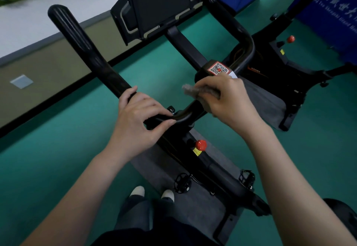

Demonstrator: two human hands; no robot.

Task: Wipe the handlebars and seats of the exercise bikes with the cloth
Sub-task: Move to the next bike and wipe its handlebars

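Head view: the left hand (139,118) curls round the black handlebar (83,42) at its left bend. The right hand (229,98) clutches a bunched grey cloth (195,90) against the crossbar, just below the QR sticker (218,68).

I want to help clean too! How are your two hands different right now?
The left hand grips the bare handlebar; the right hand holds a bunched cloth. The left hand is at the bar's left bend; the right hand is by the middle, near the sticker. Both are curled around something.
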